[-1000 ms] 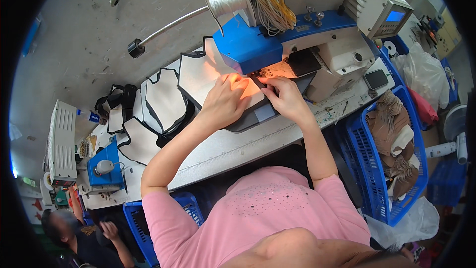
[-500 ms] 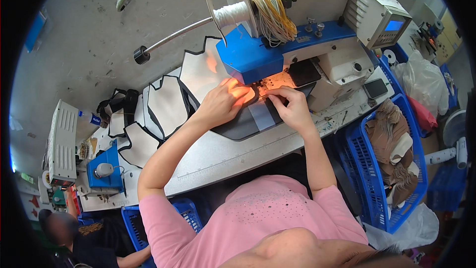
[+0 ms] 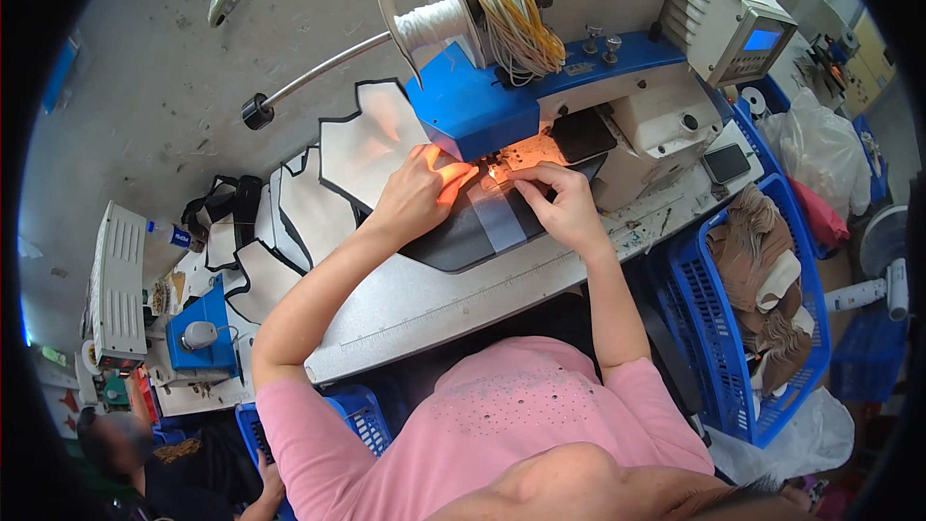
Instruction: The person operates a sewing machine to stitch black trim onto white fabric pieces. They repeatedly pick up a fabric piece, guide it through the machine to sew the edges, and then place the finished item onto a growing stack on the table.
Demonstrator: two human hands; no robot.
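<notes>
My left hand [image 3: 422, 190] lies flat, fingers together, on a dark fabric piece with a grey strip [image 3: 487, 224], pressing it down under the lit head of a blue and white sewing machine [image 3: 540, 87]. My right hand [image 3: 562, 205] pinches the same piece just right of the needle area. A white panel with black edging [image 3: 367, 145] lies left of my left hand. A spool of white thread [image 3: 434, 21] and a bundle of yellow cord [image 3: 516, 19] sit on top of the machine.
More white black-edged panels [image 3: 289, 212] trail left along the grey table [image 3: 463, 294]. A blue basket of brown fabric [image 3: 762, 280] stands at right, a phone [image 3: 725, 163] on the table's corner. Another person [image 3: 125, 444] sits at lower left beside a blue tray [image 3: 203, 338].
The view has shifted and closed in on the machine. My hands stay at the needle area, the left one now flatter on the fabric and the right one pinching closer to the needle.
</notes>
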